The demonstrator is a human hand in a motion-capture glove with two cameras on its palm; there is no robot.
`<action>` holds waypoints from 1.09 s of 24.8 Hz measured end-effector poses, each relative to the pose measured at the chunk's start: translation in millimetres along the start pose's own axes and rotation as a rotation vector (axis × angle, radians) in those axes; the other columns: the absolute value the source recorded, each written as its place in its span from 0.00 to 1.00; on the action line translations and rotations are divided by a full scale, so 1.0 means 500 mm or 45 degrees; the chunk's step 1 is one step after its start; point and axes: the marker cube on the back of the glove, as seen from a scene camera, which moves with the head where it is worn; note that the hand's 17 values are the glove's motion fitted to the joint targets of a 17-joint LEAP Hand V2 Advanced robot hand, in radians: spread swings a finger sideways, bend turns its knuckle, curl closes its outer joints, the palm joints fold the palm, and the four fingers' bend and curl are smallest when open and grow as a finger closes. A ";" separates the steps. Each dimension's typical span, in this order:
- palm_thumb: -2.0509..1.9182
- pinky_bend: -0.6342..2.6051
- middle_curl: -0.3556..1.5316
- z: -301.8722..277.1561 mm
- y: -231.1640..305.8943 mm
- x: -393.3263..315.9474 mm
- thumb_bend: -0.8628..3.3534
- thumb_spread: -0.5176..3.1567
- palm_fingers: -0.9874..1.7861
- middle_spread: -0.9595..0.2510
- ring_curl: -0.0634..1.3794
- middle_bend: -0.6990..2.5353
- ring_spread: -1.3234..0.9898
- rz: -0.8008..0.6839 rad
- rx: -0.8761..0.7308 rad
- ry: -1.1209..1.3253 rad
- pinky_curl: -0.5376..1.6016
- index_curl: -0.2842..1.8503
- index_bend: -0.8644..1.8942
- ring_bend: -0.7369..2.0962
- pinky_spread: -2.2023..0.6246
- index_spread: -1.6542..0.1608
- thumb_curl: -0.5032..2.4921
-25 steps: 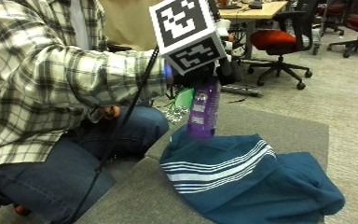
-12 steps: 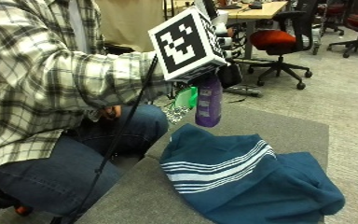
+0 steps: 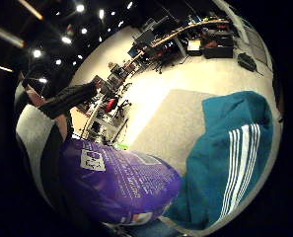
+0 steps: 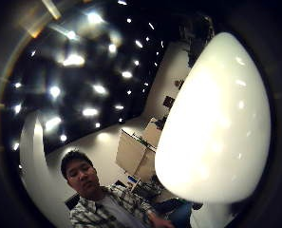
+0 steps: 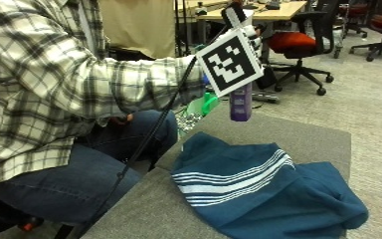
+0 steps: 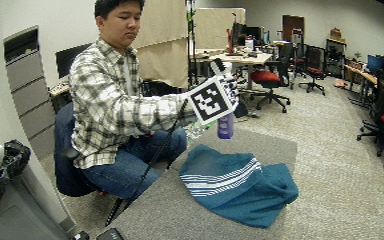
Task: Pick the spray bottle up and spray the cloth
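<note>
Nearest us, we see the teal cloth [image 5: 264, 191] lying crumpled on the grey counter [image 5: 310, 139], its white stripes facing up. Above its near edge we hold the purple spray bottle [image 5: 240, 102] in the air, clear of the fabric, probably so the nozzle can be aimed down onto it. Our gloved right hand [image 5: 247, 37] is mostly hidden behind its gear, so we cannot tell how the fingers sit. A green object [image 5: 204, 103] sits just beside the bottle. Farther off, a red office chair [image 5: 297, 45] stands well apart; nothing blocks the spray path.
</note>
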 end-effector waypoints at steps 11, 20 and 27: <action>0.79 0.35 0.46 0.095 -0.074 0.139 0.20 0.16 0.81 0.67 0.37 0.38 0.48 0.015 -0.053 0.023 0.42 0.41 0.38 0.46 0.72 0.75 0.44; 0.79 0.34 0.46 0.123 -0.091 0.255 0.20 0.16 0.81 0.67 0.37 0.38 0.48 0.057 -0.052 0.030 0.42 0.41 0.38 0.46 0.73 0.75 0.44; 0.79 0.34 0.46 0.124 -0.095 0.294 0.20 0.16 0.81 0.68 0.37 0.38 0.48 0.070 -0.036 0.050 0.42 0.41 0.38 0.46 0.73 0.75 0.44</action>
